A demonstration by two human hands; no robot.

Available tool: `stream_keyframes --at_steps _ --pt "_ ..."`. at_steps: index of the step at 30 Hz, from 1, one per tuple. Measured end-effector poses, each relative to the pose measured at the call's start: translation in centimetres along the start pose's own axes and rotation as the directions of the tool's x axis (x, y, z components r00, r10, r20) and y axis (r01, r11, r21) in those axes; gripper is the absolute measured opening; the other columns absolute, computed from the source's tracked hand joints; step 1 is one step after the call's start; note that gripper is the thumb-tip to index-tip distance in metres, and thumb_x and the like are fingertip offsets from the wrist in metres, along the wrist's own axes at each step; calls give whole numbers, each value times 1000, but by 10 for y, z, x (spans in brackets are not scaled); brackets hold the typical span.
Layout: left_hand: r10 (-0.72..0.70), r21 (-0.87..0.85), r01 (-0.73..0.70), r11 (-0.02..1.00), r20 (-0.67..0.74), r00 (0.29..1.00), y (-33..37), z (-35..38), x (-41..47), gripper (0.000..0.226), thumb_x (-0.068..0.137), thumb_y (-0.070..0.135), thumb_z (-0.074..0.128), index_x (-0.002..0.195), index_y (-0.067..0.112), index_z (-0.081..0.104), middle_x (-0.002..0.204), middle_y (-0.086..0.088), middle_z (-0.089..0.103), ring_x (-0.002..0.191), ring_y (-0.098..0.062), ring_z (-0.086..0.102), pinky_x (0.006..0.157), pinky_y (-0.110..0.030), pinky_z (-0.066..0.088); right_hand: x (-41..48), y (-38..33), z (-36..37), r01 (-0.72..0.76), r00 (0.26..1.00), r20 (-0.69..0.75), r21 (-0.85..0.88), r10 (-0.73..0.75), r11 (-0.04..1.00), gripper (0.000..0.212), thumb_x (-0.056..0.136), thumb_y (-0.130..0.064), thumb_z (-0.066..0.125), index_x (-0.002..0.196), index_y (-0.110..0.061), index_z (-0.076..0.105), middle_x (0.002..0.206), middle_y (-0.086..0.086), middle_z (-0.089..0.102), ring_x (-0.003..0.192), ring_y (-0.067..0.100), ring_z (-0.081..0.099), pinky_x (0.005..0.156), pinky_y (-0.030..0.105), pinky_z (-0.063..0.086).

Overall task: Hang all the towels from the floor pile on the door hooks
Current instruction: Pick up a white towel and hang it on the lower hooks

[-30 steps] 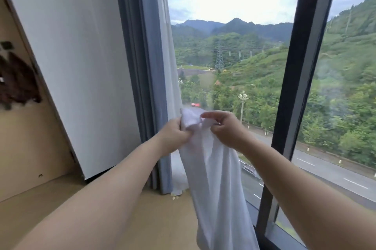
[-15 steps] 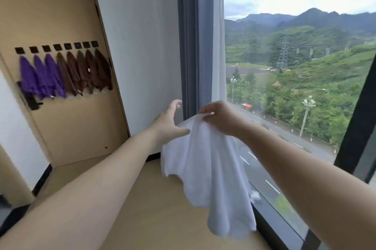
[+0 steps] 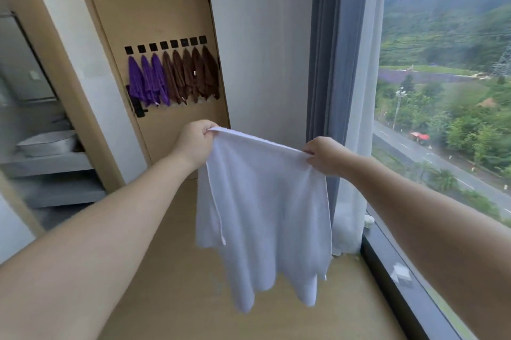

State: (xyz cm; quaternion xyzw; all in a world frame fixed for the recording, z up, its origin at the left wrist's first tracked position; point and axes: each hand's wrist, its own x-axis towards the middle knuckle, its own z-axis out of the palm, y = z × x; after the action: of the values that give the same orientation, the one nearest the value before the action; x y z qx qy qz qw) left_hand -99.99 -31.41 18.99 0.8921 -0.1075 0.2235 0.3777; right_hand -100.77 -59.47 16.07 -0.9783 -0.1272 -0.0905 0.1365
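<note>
Half a second back your left hand (image 3: pixel 193 143) was off the cloth. Now it pinches one top corner of the white towel (image 3: pixel 262 215), and your right hand (image 3: pixel 323 155) pinches the other. The towel hangs spread at centre frame, clear of the floor. Your view has swung to the door (image 3: pixel 154 7), upper left. Its hooks (image 3: pixel 166 45) carry purple towels (image 3: pixel 148 82) and brown towels (image 3: pixel 193 76). Judgement: carry phase; no free hook evident from here.

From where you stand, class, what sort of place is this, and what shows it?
Probably a hotel or flat room, high up: a door with towels on hooks, a basin in a side alcove, a tall window above a road.
</note>
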Motion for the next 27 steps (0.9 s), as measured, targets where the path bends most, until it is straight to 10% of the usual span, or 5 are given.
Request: stream_keyframes --at_steps 6,10,14,21,27 --pt "-157 180 169 969 -77 985 -49 -23 -2 25 97 10 44 93 4 68 90 -10 64 85 -25 55 64 -26 32 30 -29 17 -40 999 -4 152 41 988 26 79 5 46 62 -15 52 65 2 50 74 24 49 62 25 34" --pt "-293 226 263 938 110 950 -85 -32 0 19 93 14 49 100 11 67 103 -8 65 90 -23 57 65 -26 40 64 -86 28 66 995 -96 386 -31 920 26 87 -3 47 88 -8 73 80 4 66 77 21 60 64 25 45" --pt "-175 69 161 985 383 907 -107 -30 9 26 85 17 66 111 17 61 106 3 60 87 -10 58 71 -21 47 110 -160 50 141 988 -115 406 -102 903 24 91 -12 51 100 2 69 98 14 70 87 28 64 76 36 52" --pt "-210 -152 293 944 406 889 -183 -65 51 7 92 6 49 89 8 55 59 -3 51 37 -4 45 38 -18 34 188 -246 85 141 989 -101 419 -108 897 25 89 -13 50 98 5 65 104 22 66 98 36 61 83 44 51" --pt "-369 -267 477 837 369 853 -259 -90 76 15 96 7 41 91 7 55 80 -10 60 46 -13 57 45 -24 50 233 -280 99 113 988 -149 569 -33 815 28 93 -13 48 101 -17 73 97 0 70 84 9 62 70 18 49"
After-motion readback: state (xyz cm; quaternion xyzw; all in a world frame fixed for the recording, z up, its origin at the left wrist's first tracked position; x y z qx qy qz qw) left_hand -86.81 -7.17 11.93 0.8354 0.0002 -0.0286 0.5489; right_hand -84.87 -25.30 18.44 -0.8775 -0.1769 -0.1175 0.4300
